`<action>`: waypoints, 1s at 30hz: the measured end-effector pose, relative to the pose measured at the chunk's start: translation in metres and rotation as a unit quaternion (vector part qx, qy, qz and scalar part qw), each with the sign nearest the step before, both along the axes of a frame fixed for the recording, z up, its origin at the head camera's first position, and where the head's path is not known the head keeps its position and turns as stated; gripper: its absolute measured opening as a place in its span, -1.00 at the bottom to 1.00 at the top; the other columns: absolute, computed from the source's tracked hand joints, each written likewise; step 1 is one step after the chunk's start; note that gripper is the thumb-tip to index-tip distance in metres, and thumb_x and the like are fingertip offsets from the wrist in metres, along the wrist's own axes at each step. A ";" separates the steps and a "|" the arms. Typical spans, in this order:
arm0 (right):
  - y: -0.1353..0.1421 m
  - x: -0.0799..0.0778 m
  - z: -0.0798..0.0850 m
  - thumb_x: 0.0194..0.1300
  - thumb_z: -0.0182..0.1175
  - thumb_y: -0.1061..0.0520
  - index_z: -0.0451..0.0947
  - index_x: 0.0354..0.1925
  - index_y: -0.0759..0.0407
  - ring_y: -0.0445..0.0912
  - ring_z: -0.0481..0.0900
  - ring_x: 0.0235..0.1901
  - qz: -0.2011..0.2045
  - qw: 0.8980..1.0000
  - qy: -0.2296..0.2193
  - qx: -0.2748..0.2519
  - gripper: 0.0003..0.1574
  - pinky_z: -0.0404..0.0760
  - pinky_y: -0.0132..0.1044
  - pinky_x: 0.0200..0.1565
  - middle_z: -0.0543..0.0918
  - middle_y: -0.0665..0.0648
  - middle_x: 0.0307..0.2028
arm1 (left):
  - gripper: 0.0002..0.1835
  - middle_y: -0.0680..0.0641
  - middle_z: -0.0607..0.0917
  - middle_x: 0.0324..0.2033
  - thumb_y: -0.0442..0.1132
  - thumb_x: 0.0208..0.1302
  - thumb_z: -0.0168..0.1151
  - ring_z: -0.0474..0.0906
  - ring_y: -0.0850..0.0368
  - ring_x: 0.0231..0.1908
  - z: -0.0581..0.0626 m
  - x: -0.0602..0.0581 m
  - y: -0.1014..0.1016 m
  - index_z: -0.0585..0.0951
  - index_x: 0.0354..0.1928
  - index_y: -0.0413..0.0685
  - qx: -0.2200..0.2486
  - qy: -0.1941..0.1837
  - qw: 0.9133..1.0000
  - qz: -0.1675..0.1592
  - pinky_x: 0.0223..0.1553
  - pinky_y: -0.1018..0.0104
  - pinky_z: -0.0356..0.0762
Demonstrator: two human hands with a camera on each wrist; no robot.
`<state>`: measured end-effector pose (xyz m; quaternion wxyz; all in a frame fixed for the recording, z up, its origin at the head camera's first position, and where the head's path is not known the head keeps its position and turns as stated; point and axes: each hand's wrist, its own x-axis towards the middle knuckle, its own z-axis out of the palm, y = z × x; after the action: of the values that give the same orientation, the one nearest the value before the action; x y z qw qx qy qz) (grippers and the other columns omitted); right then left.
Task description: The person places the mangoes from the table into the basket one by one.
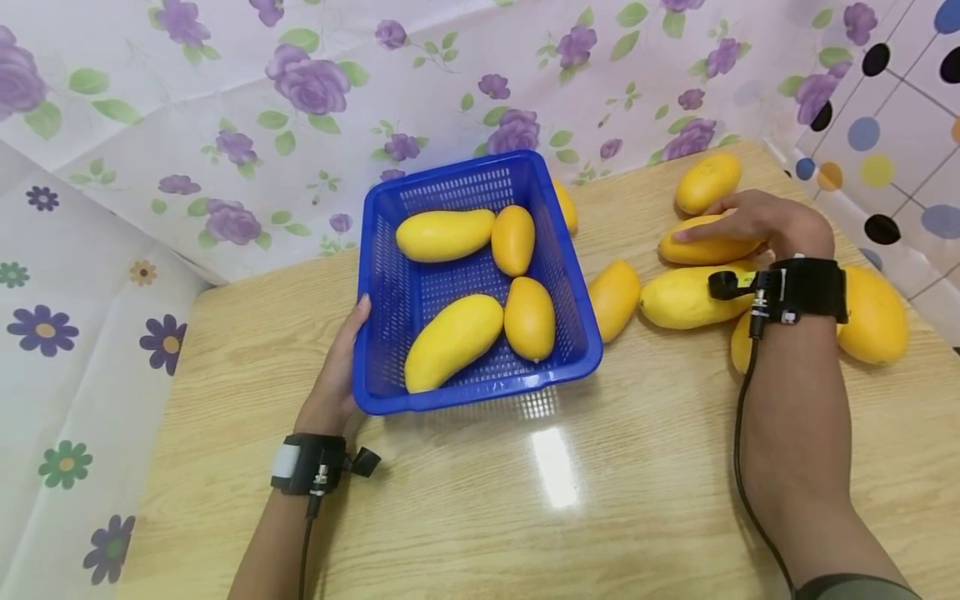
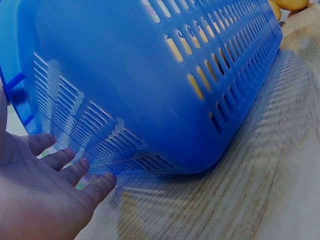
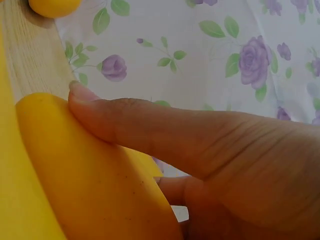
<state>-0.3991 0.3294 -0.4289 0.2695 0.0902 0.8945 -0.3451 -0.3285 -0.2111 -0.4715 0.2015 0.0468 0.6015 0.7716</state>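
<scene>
In the head view, a blue plastic basket [image 1: 476, 400] stands on the wooden table with several yellow mangoes inside, such as a long mango [image 1: 453, 342]. My left hand [image 1: 333, 379] is at the basket's left side, thumb by the rim. The left wrist view shows its fingers [image 2: 72, 170] spread and nearly straight against the slotted outer wall. At the right, my right hand [image 1: 780, 221] holds an orange-yellow mango [image 1: 705, 243]. In the right wrist view the thumb [image 3: 135, 122] lies along that mango, with fingers on its far side, partly hidden.
Around my right hand lie another mango [image 1: 708, 182] behind, a paler long mango [image 1: 682, 297] in front and a large mango [image 1: 873, 317] beside the wrist. One mango [image 1: 615, 300] rests against the basket's right side. Flowered sheeting [image 1: 307, 79] covers the wall behind the table [image 1: 465, 500].
</scene>
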 end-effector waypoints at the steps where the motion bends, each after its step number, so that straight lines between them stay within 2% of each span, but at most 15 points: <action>1: 0.000 0.000 0.000 -0.06 0.23 -0.62 -0.12 0.52 0.30 0.41 0.08 0.24 0.002 1.000 0.002 -0.001 0.56 0.22 0.35 0.15 -0.01 0.54 0.39 | -0.33 -0.07 0.04 0.52 0.24 0.48 -0.20 0.00 -0.12 0.47 0.000 0.000 0.000 -0.04 0.56 0.43 0.002 0.000 1.000 -0.001 0.40 -0.06 -0.01; 4: 0.000 0.000 0.001 -0.05 0.25 -0.59 -0.08 0.52 0.26 0.37 0.15 0.21 0.011 1.000 0.011 -0.006 0.51 0.28 0.30 0.14 0.04 0.50 0.37 | -0.33 -0.07 0.05 0.52 0.24 0.48 -0.21 0.01 -0.11 0.47 -0.001 -0.001 0.001 -0.04 0.56 0.44 0.000 -0.001 1.000 -0.002 0.40 -0.06 0.00; 10: -0.004 -0.001 0.004 -0.01 0.27 -0.53 -0.13 0.55 0.26 0.33 0.14 0.26 0.021 0.999 0.021 -0.020 0.51 0.28 0.26 0.19 0.02 0.48 0.41 | -0.33 -0.08 0.05 0.52 0.24 0.48 -0.21 0.01 -0.12 0.47 -0.003 -0.002 0.000 -0.04 0.56 0.44 -0.002 0.002 1.000 -0.002 0.40 -0.07 0.00; 15: -0.007 0.000 0.008 0.02 0.30 -0.48 -0.06 0.52 0.24 0.26 0.23 0.21 0.015 0.998 0.039 -0.040 0.42 0.42 0.15 0.13 0.06 0.41 0.40 | -0.32 -0.07 0.06 0.52 0.25 0.47 -0.21 0.02 -0.11 0.47 -0.003 0.000 0.000 -0.05 0.56 0.44 -0.005 -0.005 1.000 0.001 0.39 -0.06 0.01; 21: -0.013 0.003 0.022 0.10 0.28 -0.43 -0.01 0.51 0.21 0.29 0.27 0.23 0.035 0.995 0.085 -0.041 0.31 0.37 0.22 0.15 0.06 0.40 0.43 | -0.30 -0.09 0.07 0.51 0.27 0.46 -0.19 0.03 -0.12 0.46 -0.001 0.000 0.000 -0.05 0.56 0.41 -0.008 -0.010 1.000 0.004 0.39 -0.06 0.03; 30: -0.024 0.013 0.044 0.11 0.31 -0.37 0.27 0.37 0.11 0.21 0.30 0.12 0.031 0.986 0.160 -0.044 0.04 0.41 0.14 0.01 0.19 0.29 0.38 | -0.30 -0.14 0.07 0.51 0.27 0.47 -0.22 0.04 -0.14 0.45 0.000 -0.001 0.000 -0.05 0.57 0.37 -0.007 -0.006 1.000 0.000 0.37 -0.04 0.07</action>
<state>-0.3863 0.3055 -0.3849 0.1371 -0.0062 0.9124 -0.3857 -0.3293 -0.2108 -0.4717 0.2055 0.0406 0.6053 0.7679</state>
